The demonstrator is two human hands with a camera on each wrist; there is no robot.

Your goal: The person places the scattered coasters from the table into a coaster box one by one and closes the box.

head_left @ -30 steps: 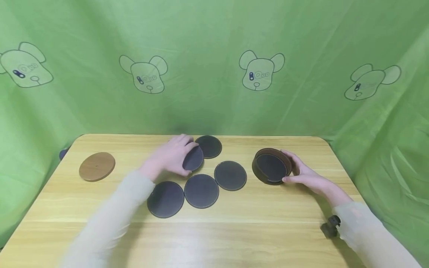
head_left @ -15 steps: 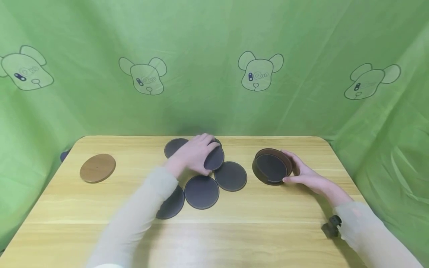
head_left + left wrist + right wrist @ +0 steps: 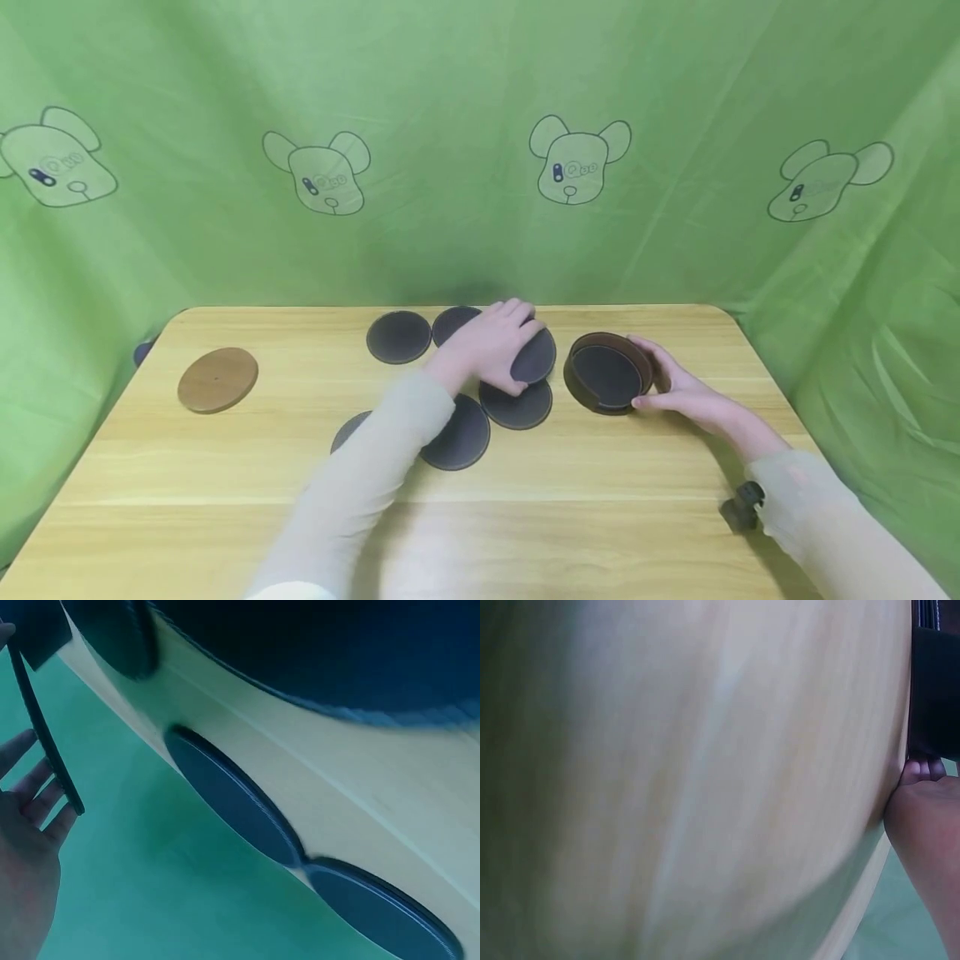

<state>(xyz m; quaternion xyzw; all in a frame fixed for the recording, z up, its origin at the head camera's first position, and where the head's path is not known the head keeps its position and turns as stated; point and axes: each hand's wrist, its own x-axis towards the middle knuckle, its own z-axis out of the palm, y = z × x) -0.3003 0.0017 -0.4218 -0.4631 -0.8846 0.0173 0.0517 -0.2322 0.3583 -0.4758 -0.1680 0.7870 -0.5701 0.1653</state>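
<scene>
In the head view my left hand (image 3: pixel 487 343) grips a round dark coaster (image 3: pixel 537 353) by its edges, above another dark coaster (image 3: pixel 517 410) on the table. The left wrist view catches the held coaster (image 3: pixel 43 739) edge-on, thumb on one side and fingertips on the other. My right hand (image 3: pixel 684 393) curls round the right side of a round brown coaster holder (image 3: pixel 582 395), which stands upright with its dark bottom showing. In the right wrist view the holder (image 3: pixel 934 694) appears at the right edge, the fingers (image 3: pixel 924 769) beside it.
Two dark coasters lie at the back, one whole (image 3: pixel 399 337) and one (image 3: pixel 452 322) partly behind my left hand. In front, my left sleeve overlaps two more, a middle one (image 3: pixel 463 440) and a left one (image 3: pixel 348 430). A brown wooden disc (image 3: pixel 217 380) lies far left.
My left hand has moved to the right with the coaster, from among the back coasters toward the holder. The right hand and the holder have stayed in place.
</scene>
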